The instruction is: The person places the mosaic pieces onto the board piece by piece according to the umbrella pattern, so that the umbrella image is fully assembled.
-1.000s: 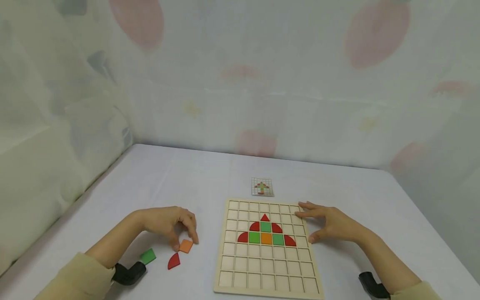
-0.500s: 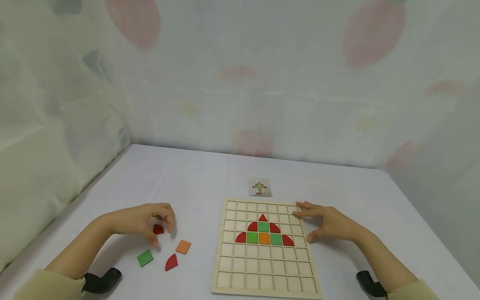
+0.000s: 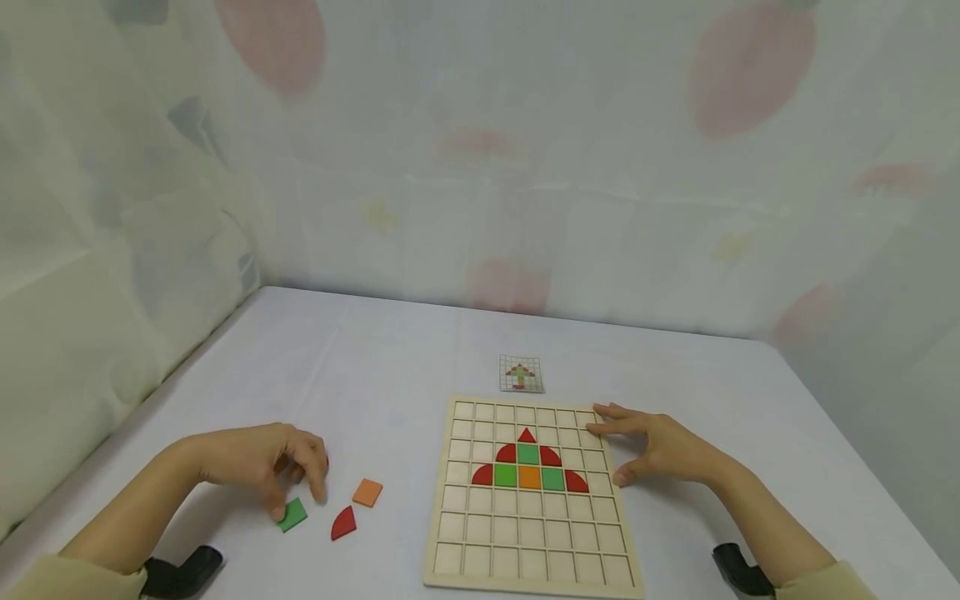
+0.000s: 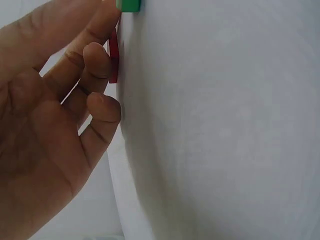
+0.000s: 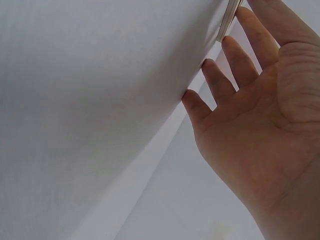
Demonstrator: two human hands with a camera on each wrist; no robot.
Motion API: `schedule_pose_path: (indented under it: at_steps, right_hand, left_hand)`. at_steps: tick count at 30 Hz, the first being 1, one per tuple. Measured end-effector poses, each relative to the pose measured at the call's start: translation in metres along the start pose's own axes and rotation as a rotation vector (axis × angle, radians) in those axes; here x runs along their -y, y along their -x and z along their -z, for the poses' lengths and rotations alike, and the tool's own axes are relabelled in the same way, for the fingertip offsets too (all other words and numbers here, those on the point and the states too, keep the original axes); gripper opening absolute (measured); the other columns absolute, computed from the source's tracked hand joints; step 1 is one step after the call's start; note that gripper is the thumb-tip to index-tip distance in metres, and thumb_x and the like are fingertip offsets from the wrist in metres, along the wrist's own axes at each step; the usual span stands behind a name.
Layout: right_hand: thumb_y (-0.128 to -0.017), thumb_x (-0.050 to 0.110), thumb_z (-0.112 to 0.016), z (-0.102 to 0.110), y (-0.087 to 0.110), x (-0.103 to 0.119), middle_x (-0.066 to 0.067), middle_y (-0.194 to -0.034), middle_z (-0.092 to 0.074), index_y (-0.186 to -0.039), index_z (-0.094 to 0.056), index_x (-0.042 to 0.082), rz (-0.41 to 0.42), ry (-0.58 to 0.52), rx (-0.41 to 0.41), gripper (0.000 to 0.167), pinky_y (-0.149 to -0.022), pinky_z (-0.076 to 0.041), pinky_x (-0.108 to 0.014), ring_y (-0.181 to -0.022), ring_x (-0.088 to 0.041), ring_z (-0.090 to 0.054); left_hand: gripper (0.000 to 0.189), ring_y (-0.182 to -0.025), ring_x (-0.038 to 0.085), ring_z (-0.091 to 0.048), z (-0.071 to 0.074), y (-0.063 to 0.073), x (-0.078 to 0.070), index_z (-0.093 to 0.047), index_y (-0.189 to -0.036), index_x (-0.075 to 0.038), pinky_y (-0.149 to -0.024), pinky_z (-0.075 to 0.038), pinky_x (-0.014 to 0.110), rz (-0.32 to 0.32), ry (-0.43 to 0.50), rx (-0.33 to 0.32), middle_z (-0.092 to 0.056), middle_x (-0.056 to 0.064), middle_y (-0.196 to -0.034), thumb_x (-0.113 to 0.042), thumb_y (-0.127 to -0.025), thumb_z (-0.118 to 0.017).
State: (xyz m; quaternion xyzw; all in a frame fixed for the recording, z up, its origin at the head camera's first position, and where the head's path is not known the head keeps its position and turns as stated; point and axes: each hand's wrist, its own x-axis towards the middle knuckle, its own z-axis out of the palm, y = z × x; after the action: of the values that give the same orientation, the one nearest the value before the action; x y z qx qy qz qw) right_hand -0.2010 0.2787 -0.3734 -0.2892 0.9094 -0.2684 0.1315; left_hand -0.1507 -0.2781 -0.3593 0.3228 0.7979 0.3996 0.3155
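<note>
My left hand [image 3: 262, 457] is low over the table at the left, its thumb touching the edge of a green square tile [image 3: 294, 514] and its index finger spread apart on the far side. A red tile [image 4: 114, 56] lies behind the fingers in the left wrist view, mostly hidden from the head view. My right hand [image 3: 667, 452] rests along the right edge of a wooden grid board [image 3: 534, 533], fingers extended. On the board, red, green and orange tiles [image 3: 529, 477] form a stepped triangle, with a red triangle [image 3: 527, 435] at its top.
An orange square tile [image 3: 367, 492] and a red quarter-circle tile [image 3: 343, 523] lie between my left hand and the board. Behind the board is a small pattern card [image 3: 521, 374]. Printed cloth [image 3: 480, 208] stands around the white table [image 3: 390, 350].
My left hand has moved left from beside the orange tile, passing a red tile, then come down at the green square. My right hand stays at the board's edge.
</note>
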Motion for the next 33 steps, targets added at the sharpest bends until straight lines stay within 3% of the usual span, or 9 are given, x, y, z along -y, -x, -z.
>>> schedule_pose_path:
  at_steps: [10,17,26,33]
  right_hand:
    - [-0.067,0.052,-0.081,0.001,0.0,-0.001,-0.008,-0.157,-0.041,-0.135,-0.062,0.027,-0.015,0.003,0.006,0.075,-0.109,-0.029,-0.072,-0.148,-0.044,-0.029]
    - [-0.068,0.052,-0.081,0.0,-0.001,-0.001,-0.009,-0.158,-0.041,-0.135,-0.061,0.029,-0.021,0.012,0.01,0.073,-0.109,-0.029,-0.072,-0.148,-0.044,-0.03]
    - [-0.069,0.053,-0.081,-0.001,-0.003,-0.002,-0.007,-0.158,-0.041,-0.135,-0.061,0.031,-0.014,0.012,0.009,0.073,-0.109,-0.029,-0.072,-0.148,-0.043,-0.03]
    - [-0.067,0.051,-0.083,-0.001,-0.002,-0.003,-0.006,-0.157,-0.042,-0.134,-0.062,0.031,-0.031,-0.007,0.005,0.073,-0.11,-0.028,-0.072,-0.149,-0.043,-0.029]
  left_hand:
    - [0.048,-0.095,0.013,-0.052,-0.008,0.004,-0.002,-0.073,-0.098,-0.022,-0.078,-0.042,0.022,-0.013,-0.108,-0.018,-0.064,-0.005,-0.104,0.004,-0.057,-0.077]
    - [0.04,-0.097,0.005,-0.053,-0.011,0.004,-0.007,-0.071,-0.088,-0.021,-0.079,-0.042,0.021,-0.011,-0.153,-0.043,-0.063,-0.006,-0.097,0.001,-0.055,-0.08]
    - [0.039,-0.08,0.006,-0.054,-0.012,-0.001,-0.011,-0.068,-0.081,-0.022,-0.068,-0.043,0.021,0.072,-0.185,-0.086,-0.065,-0.01,-0.083,0.004,-0.054,-0.078]
    - [0.035,-0.073,-0.001,-0.054,-0.011,-0.005,-0.009,-0.069,-0.08,-0.019,-0.063,-0.046,0.02,0.015,-0.173,-0.07,-0.065,-0.008,-0.078,0.007,-0.058,-0.077]
